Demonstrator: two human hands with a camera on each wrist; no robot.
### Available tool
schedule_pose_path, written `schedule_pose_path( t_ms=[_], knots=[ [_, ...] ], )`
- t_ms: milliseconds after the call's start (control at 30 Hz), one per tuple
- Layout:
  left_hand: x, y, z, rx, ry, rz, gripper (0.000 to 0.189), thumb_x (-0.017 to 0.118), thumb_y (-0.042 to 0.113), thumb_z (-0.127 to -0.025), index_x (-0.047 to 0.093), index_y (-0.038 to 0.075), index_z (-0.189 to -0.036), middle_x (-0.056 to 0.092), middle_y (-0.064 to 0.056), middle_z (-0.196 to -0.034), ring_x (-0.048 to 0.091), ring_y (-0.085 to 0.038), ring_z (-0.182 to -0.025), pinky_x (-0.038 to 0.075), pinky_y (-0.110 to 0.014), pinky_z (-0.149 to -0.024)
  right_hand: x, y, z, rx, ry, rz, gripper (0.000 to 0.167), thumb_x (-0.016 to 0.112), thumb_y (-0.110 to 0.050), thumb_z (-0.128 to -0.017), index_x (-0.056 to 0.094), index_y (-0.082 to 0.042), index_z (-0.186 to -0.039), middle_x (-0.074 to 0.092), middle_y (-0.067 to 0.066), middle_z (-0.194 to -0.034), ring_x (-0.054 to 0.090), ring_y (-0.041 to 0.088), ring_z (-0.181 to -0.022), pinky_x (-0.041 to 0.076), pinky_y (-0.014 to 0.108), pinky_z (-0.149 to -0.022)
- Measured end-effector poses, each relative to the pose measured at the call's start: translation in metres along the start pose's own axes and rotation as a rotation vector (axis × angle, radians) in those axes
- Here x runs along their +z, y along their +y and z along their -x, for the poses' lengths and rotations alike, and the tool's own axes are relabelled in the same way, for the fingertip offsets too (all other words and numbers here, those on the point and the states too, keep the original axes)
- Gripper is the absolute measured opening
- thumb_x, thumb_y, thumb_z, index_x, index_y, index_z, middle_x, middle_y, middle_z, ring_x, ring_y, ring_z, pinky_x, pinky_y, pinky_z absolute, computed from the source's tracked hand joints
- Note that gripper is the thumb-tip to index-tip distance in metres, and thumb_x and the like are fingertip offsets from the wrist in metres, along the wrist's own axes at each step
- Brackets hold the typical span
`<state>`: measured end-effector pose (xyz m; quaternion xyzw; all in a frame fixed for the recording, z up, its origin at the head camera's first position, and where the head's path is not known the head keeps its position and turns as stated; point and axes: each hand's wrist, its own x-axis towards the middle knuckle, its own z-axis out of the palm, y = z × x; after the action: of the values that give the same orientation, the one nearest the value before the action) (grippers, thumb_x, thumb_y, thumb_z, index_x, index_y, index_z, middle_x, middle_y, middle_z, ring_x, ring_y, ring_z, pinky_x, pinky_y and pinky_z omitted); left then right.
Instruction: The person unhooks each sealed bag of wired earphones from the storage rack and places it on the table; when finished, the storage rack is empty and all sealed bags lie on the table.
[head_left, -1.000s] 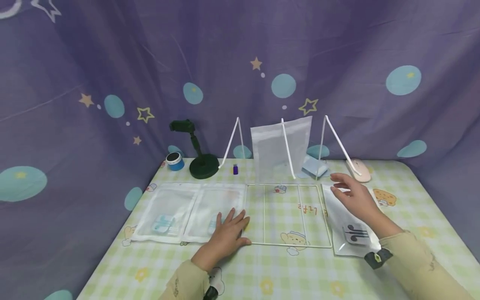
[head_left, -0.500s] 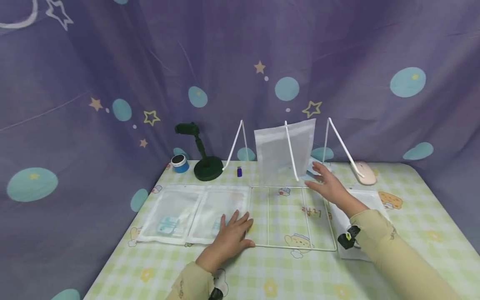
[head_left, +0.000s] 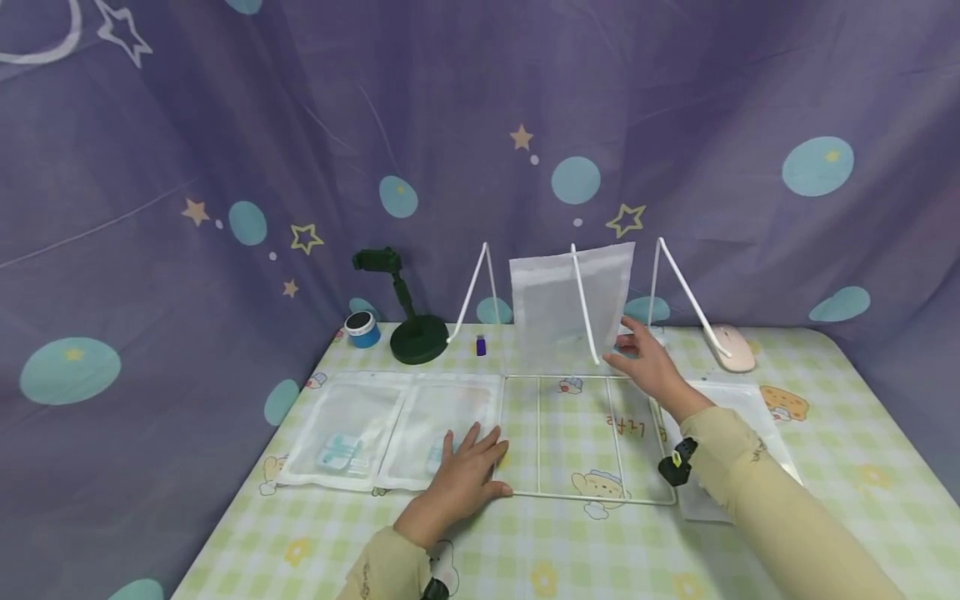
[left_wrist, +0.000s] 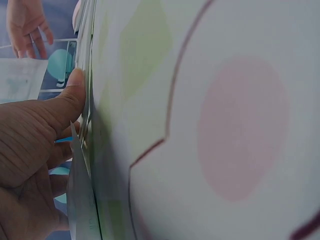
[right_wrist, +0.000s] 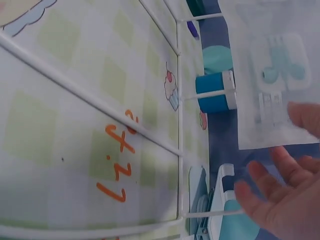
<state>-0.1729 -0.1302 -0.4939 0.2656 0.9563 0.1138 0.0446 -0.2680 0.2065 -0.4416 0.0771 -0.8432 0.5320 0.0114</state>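
Note:
A white wire rack [head_left: 540, 433] lies on the table, its prongs rising at the back. A frosted zip bag [head_left: 551, 308] hangs on the middle prong; in the right wrist view earphones [right_wrist: 282, 65] show through it. My right hand [head_left: 648, 367] is at the bag's lower right edge, thumb [right_wrist: 306, 117] overlapping the bag and fingers spread apart beyond its edge. My left hand [head_left: 465, 471] rests with fingers spread over the rack's left side and the edge of a flat frosted bag [head_left: 442, 408]. Another frosted bag [head_left: 345, 425] lies left of it.
A white pouch [head_left: 727, 408] lies right of the rack, partly under the right forearm. Behind stand a dark green phone stand [head_left: 418, 337], a blue jar [head_left: 363, 332], a small purple item [head_left: 481, 345] and a pink mouse [head_left: 731, 350]. A patterned curtain [head_left: 450, 125] closes off the back.
My right hand has moved left from above the white pouch to the hanging bag's right edge. My left hand has stayed in place. The head view has shifted slightly.

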Motion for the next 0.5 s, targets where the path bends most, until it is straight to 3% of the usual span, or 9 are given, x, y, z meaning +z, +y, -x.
schedule_pose_path(
  t_ms=[133,267,500],
  knots=[
    [0.000,0.000,0.000,-0.001,-0.005,0.006,0.072,0.067,0.050,-0.084,0.051,0.012,-0.142,0.039,-0.009,-0.153,0.025,-0.038,-0.143,0.012,-0.071,-0.107,0.004,0.001,0.001,-0.023,0.021,0.037,0.061,0.066,-0.015,-0.093,0.037,0.005,-0.143,0.059,0.029,-0.118,0.056,0.044,-0.112,0.046,0.053,-0.093],
    [0.000,0.000,0.000,-0.003,-0.011,0.014,0.071,0.067,0.050,-0.084,0.051,0.013,-0.142,0.039,-0.009,-0.153,0.024,-0.038,-0.144,0.011,-0.071,-0.107,0.006,0.003,0.004,-0.037,-0.001,0.068,0.037,0.067,-0.016,-0.093,0.058,0.008,-0.121,0.067,0.024,-0.105,0.063,0.037,-0.099,0.050,0.047,-0.083],
    [0.001,0.000,-0.001,-0.002,-0.003,0.007,0.069,0.068,0.049,-0.084,0.053,0.014,-0.141,0.040,-0.008,-0.152,0.026,-0.038,-0.143,0.013,-0.072,-0.106,0.004,0.003,0.013,-0.048,0.013,0.117,0.031,0.063,-0.020,-0.097,0.068,0.010,-0.105,0.069,0.022,-0.102,0.062,0.027,-0.087,0.048,0.039,-0.075]
  ],
)
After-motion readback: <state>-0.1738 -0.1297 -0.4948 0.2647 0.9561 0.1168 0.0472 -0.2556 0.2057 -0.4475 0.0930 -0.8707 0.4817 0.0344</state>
